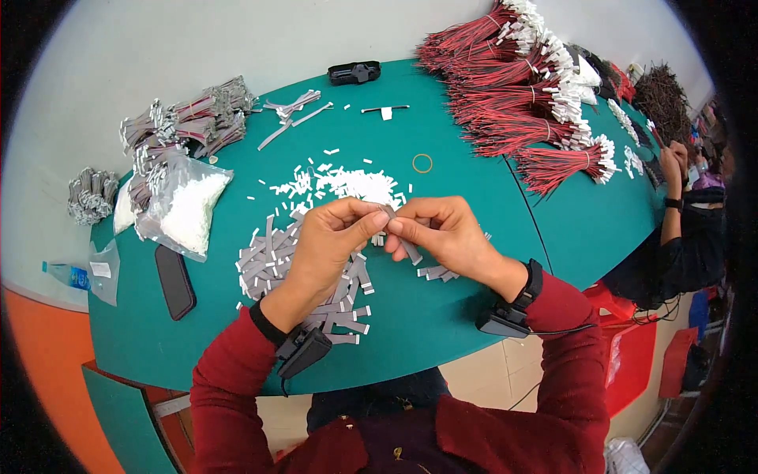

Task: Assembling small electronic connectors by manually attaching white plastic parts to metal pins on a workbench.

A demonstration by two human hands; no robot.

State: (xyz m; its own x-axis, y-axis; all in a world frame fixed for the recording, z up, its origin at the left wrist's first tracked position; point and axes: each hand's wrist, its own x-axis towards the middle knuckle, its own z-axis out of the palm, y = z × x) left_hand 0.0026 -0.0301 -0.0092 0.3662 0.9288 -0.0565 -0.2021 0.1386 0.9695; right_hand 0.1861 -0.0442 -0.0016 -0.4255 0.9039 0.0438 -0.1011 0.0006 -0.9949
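Note:
Both my hands meet over the middle of the green table (418, 332). Between them is a short grey flat ribbon cable (411, 252), pinched at its upper end by thumbs and fingers. My left hand (328, 237) grips it from the left, and my right hand (448, 237) from the right. Whether a small connector sits between the fingertips is hidden. Just beyond my hands spreads a heap of small white connectors (362, 185). Many grey ribbon cables with white ends (254, 261) lie around and under my left hand. A few more ribbon cables (437, 273) lie beneath my right hand.
Bundles of red-and-black wires (505, 118) fill the far right. At left are bundled grey cables (197, 118), a clear bag of white pieces (189, 207) and a dark phone (174, 282). A rubber band (422, 163) lies beyond my hands. Another person's arm (673, 182) is at right.

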